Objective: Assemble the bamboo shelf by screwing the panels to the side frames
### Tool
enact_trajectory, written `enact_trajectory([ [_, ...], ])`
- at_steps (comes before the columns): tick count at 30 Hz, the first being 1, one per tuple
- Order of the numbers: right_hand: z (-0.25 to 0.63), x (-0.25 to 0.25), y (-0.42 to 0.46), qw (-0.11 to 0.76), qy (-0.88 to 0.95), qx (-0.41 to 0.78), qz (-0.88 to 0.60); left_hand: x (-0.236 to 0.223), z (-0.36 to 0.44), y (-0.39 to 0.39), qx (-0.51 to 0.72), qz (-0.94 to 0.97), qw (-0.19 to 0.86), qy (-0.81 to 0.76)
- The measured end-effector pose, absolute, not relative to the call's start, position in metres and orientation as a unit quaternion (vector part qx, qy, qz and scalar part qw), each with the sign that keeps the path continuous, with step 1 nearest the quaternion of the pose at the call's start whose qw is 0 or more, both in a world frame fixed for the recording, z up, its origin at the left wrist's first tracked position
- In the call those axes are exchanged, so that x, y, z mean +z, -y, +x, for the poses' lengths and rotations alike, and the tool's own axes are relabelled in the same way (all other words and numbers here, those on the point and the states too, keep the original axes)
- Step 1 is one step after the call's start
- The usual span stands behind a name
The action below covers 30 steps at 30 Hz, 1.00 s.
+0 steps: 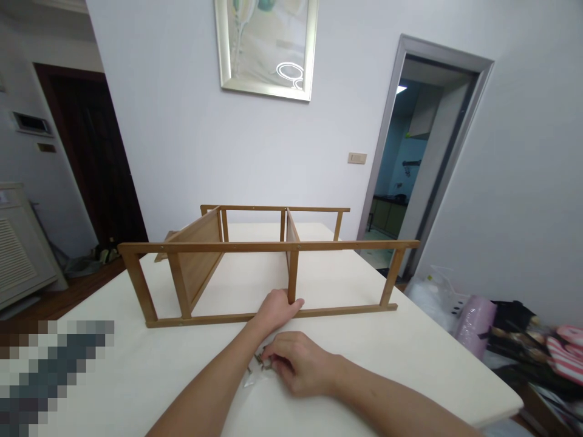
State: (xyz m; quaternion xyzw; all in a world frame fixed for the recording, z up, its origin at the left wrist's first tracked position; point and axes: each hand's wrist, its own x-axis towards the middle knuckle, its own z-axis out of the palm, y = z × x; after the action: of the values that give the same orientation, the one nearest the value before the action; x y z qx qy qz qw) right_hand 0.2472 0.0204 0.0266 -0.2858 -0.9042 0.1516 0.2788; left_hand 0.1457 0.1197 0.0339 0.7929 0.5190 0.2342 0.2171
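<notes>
A white table [392,364] spreads before us, reaching toward a pale wall [173,109]. Closest to us, our right hand [300,364] is curled just above the tabletop, its fingertips drawn together at some small metal fasteners [263,363] beside a clear plastic bag [249,380]; we cannot tell whether one is pinched between them. Just beyond, our left hand [277,309] grips the wooden frame [255,247] at the foot of its middle post, thumb out to the right side.

The frame lies on its side on the table, its long axis running left to right across our view. The relation that matters most is this: the fasteners lie on our side of the lower near rail, a little left of the middle post and near its foot. The right hand is at the fasteners, while the left is the nearer one to where post and rail meet.

Behind that near side, a wooden panel [197,261] stands toward the left end and another at the middle, both reaching back to the far rails. Farther off, we see a light switch [357,158] and a framed picture [268,45] on the wall, with a grey door frame [386,127] to the right.
</notes>
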Motion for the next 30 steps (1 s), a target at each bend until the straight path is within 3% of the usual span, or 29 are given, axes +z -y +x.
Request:
enact_trajectory([
  [5, 0.248, 0.026, -0.021, 0.288, 0.889, 0.186, -0.303, 0.036, 0.143, -0.118, 0.235, 0.798, 0.23, -0.505],
  [15, 0.248, 0.024, -0.025, 0.425, 0.83, 0.161, -0.324, 0.031, 0.14, -0.126, 0.214, 0.798, 0.278, -0.491],
  [23, 0.27, 0.023, -0.052, 0.517, 0.678, 0.12, -0.509, 0.035, 0.129, -0.126, 0.226, 0.816, 0.317, -0.427],
  [30, 0.304, 0.018, -0.084, 0.528, 0.599, 0.137, -0.585, 0.036, 0.112, -0.132, 0.199, 0.818, 0.396, -0.366],
])
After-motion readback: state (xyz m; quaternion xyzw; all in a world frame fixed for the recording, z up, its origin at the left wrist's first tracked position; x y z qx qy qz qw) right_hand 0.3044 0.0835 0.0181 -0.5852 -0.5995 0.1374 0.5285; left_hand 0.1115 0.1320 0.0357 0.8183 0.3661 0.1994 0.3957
